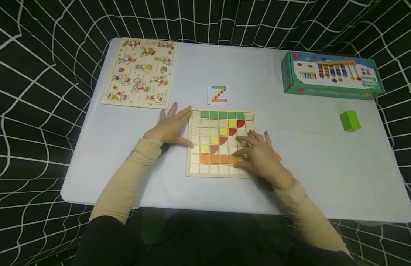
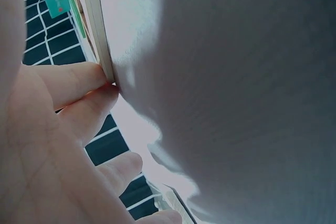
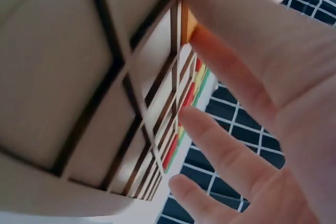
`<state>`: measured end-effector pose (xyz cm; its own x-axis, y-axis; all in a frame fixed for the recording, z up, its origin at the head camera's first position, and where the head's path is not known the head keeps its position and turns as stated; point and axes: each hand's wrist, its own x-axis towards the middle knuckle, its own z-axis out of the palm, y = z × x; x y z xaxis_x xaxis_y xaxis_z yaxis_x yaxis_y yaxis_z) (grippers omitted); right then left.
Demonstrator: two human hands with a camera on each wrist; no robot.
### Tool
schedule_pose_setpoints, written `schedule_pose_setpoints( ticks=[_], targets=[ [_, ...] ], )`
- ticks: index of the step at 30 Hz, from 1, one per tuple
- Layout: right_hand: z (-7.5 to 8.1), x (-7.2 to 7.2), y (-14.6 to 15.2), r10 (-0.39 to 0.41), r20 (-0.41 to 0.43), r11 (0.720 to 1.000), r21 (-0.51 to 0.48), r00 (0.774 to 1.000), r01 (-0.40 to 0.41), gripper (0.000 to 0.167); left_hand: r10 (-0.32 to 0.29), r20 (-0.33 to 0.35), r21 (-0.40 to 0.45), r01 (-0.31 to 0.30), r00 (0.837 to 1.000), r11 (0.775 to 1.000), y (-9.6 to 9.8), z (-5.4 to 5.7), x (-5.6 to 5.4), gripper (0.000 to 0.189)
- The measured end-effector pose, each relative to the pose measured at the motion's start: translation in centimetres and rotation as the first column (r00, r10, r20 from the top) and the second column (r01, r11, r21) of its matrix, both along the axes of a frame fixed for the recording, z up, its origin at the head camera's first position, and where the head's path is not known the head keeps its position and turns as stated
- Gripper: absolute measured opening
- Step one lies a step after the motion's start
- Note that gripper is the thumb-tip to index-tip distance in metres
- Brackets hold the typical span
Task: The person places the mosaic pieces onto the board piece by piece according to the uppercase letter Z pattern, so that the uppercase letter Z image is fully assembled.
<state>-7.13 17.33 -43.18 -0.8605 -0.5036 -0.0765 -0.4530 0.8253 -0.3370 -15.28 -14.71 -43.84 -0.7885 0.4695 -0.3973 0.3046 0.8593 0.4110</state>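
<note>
A wooden grid board (image 1: 195, 174) lies on the table with coloured tiles in its cells. Green tiles (image 1: 222, 115) line the top row. Yellow tiles (image 1: 214, 140) and red quarter-round tiles (image 1: 223, 140) step diagonally across the middle. Low on the board, my right hand (image 1: 261, 157) pinches an orange tile (image 3: 186, 23) between thumb and index finger, at the right end of an orange row (image 1: 214, 159); its other fingers are spread above the board. Fingers splayed, my left hand (image 1: 170, 128) touches the board's left edge with thumb and fingertips.
Behind the board lies a small pattern card (image 1: 219, 95). A picture puzzle board (image 1: 139, 74) is at the back left. At the right are a green game box (image 1: 331, 75) and a green block (image 1: 350, 121). Another orange piece (image 1: 278, 157) shows partly behind my right hand.
</note>
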Motion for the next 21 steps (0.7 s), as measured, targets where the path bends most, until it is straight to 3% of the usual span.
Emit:
schedule_pose_setpoints(
  ticks=[5,12,21],
  targets=[
    [0.8,0.0,1.4,-0.034,0.002,0.999,-0.015,0.999,0.034,0.034,-0.002,0.005,-0.005,0.002,1.0,1.0,0.1,-0.1,0.0,0.125],
    [2.6,-0.7,6.7,-0.193,0.066,0.981,0.033,0.979,0.191,0.043,0.009,0.005,-0.006,-0.009,1.0,1.0,0.2,0.1,0.0,0.126],
    [1.8,-0.4,10.4,-0.178,0.174,0.98,0.116,0.969,0.159,0.041,0.01,0.011,0.0,-0.01,1.0,1.0,0.2,0.2,0.1,0.125]
  ],
)
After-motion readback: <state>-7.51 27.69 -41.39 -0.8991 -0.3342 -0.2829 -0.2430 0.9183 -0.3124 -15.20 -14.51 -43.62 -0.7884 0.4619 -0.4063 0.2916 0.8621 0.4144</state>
